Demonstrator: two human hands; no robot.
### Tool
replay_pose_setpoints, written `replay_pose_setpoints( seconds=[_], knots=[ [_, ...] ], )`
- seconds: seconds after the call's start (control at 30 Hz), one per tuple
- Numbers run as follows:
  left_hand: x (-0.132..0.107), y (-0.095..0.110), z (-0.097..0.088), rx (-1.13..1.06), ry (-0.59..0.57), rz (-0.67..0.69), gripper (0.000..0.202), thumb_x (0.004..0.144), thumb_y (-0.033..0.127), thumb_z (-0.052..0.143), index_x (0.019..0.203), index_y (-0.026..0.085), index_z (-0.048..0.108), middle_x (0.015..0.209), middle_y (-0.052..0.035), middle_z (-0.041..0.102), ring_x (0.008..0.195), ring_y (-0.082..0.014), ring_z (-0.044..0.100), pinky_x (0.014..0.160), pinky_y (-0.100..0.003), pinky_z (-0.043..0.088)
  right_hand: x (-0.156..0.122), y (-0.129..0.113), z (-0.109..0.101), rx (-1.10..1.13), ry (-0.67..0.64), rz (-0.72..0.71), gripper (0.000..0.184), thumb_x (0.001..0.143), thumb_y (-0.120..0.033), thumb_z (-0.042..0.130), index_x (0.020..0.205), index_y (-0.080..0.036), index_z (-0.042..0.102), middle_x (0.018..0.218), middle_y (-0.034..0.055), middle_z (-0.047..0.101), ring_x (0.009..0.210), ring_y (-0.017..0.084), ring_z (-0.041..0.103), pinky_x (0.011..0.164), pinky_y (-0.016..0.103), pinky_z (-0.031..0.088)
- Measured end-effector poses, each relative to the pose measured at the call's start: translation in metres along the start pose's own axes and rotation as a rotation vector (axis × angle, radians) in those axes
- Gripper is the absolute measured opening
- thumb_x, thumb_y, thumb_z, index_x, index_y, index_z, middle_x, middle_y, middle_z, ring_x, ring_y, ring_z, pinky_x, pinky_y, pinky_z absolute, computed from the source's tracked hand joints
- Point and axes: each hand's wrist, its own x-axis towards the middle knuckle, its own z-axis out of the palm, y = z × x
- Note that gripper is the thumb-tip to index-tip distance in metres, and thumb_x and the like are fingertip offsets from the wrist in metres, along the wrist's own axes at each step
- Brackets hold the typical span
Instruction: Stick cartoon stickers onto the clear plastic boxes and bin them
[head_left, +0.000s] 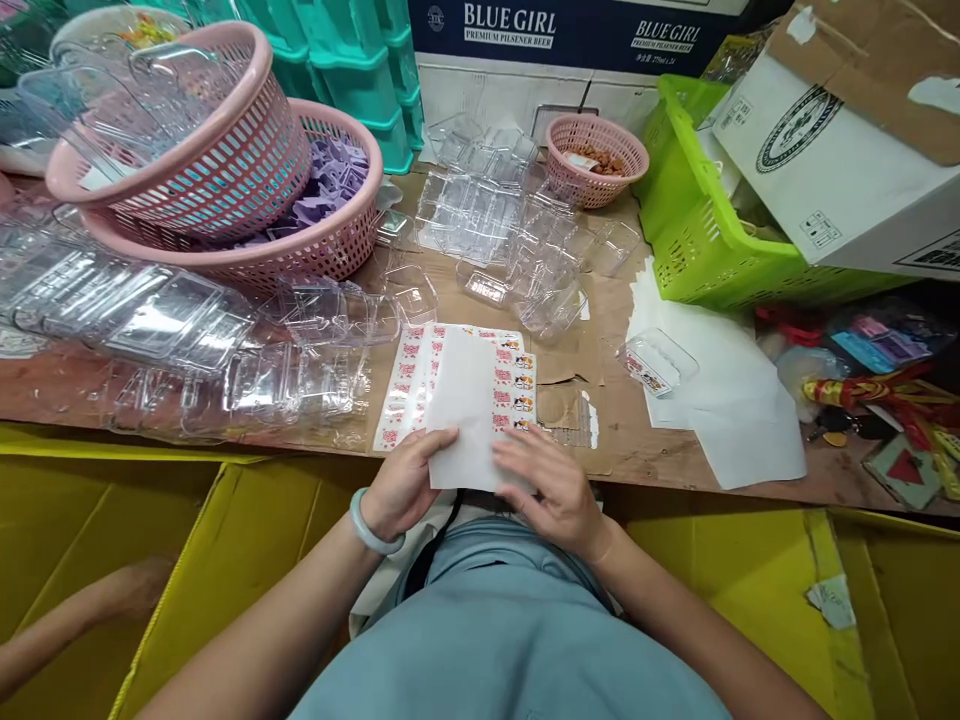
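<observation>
A blank white sheet [469, 400], looking like label backing paper, reaches over the table's front edge. My left hand [409, 480], with a pale bangle at the wrist, pinches its lower left edge between thumb and fingers. Over the sheet's lower right edge lies my right hand [551, 490], slightly blurred, fingers stretched apart and not visibly gripping anything. Beneath the sheet are sticker sheets [405, 385] printed with red lettering and small cat pictures. A clear plastic box [658, 362] with such a sticker on it rests to the right, apart from both hands.
Clear plastic boxes [150, 310] crowd the left; more clear boxes [480, 210] lie behind. A pink basket [337, 250] holds purple pieces, with another basket [225, 150] on top. At right stand a green crate [686, 200] and loose white papers [742, 440]. Another person's arm [82, 610] shows lower left.
</observation>
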Motion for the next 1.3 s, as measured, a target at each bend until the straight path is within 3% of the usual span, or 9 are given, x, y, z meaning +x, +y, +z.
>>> replay_pose_setpoints(
  seconds=[0.13,0.3,0.57,0.67,0.8,0.93,1.03,1.2,1.3],
  knots=[
    [0.001,-0.007,0.007,-0.070,-0.045,-0.005,0.025,0.071,0.026,0.069,0.092,0.013,0.072,0.095,-0.0103,0.075,0.101,-0.0296,0.068,0.089,-0.040,0.055,0.010,0.001,0.006,0.010,0.158,0.287,0.040,0.084,-0.029,0.069,0.122,-0.023,0.063,0.126,0.0088,0.065,0.127,0.026,0.054,0.109,0.049,0.044],
    [-0.001,-0.012,0.016,-0.065,-0.106,-0.006,0.022,0.071,0.029,0.067,0.088,0.016,0.073,0.095,-0.0103,0.074,0.110,-0.0327,0.064,0.093,-0.043,0.054,0.010,0.006,0.018,0.120,0.209,0.374,0.037,0.086,-0.029,0.067,0.122,-0.028,0.064,0.122,0.0046,0.068,0.116,0.022,0.062,0.105,0.041,0.048],
    [0.006,-0.017,0.014,-0.072,-0.009,-0.019,0.020,0.067,0.024,0.073,0.083,0.012,0.072,0.088,-0.0084,0.075,0.103,-0.0299,0.066,0.089,-0.038,0.055,0.008,0.014,0.018,0.190,0.330,0.492,0.020,0.092,-0.026,0.057,0.104,-0.025,0.074,0.101,0.0027,0.076,0.088,0.020,0.073,0.084,0.034,0.060],
    [0.006,-0.016,0.015,-0.078,-0.006,-0.016,0.019,0.068,0.025,0.071,0.083,0.013,0.072,0.088,-0.0083,0.075,0.103,-0.0302,0.066,0.090,-0.040,0.055,0.009,0.016,0.015,0.225,0.272,0.458,0.024,0.090,-0.029,0.060,0.111,-0.025,0.070,0.111,0.0031,0.073,0.098,0.020,0.071,0.091,0.035,0.058],
    [0.008,-0.012,0.018,-0.059,-0.096,-0.003,0.023,0.070,0.028,0.067,0.087,0.014,0.072,0.094,-0.0099,0.075,0.107,-0.0316,0.065,0.094,-0.042,0.053,0.008,0.021,0.013,0.187,0.221,0.330,0.037,0.086,-0.026,0.067,0.123,-0.027,0.065,0.123,0.0036,0.068,0.112,0.021,0.065,0.103,0.039,0.052],
    [0.011,-0.010,0.017,-0.049,-0.094,0.006,0.024,0.071,0.029,0.067,0.088,0.013,0.072,0.094,-0.0109,0.074,0.106,-0.0320,0.065,0.093,-0.042,0.053,0.007,0.022,0.014,0.149,0.257,0.293,0.032,0.089,-0.022,0.060,0.120,-0.028,0.067,0.118,0.0035,0.070,0.106,0.021,0.068,0.098,0.040,0.055],
    [0.013,-0.010,0.016,-0.039,-0.035,0.007,0.022,0.068,0.028,0.070,0.083,0.012,0.072,0.086,-0.0098,0.074,0.101,-0.0314,0.066,0.088,-0.041,0.054,0.008,0.020,0.017,0.208,0.289,0.391,0.025,0.089,-0.024,0.060,0.111,-0.027,0.072,0.109,0.0034,0.074,0.096,0.022,0.072,0.090,0.037,0.059],
    [0.013,-0.011,0.010,-0.033,0.114,0.030,0.018,0.060,0.027,0.077,0.069,0.015,0.065,0.072,-0.0043,0.070,0.089,-0.0290,0.068,0.078,-0.039,0.056,0.018,0.034,0.017,0.653,0.535,0.769,0.022,0.084,-0.037,0.066,0.095,-0.021,0.075,0.099,0.0059,0.076,0.090,0.023,0.073,0.082,0.038,0.060],
    [0.007,-0.011,0.002,0.063,0.204,0.101,0.022,0.063,0.032,0.076,0.072,0.017,0.063,0.081,-0.0051,0.070,0.095,-0.0299,0.067,0.079,-0.038,0.056,0.026,0.050,0.001,0.857,0.795,0.841,0.028,0.083,-0.040,0.067,0.096,-0.017,0.073,0.101,0.0094,0.076,0.092,0.023,0.073,0.084,0.041,0.060]
  ],
)
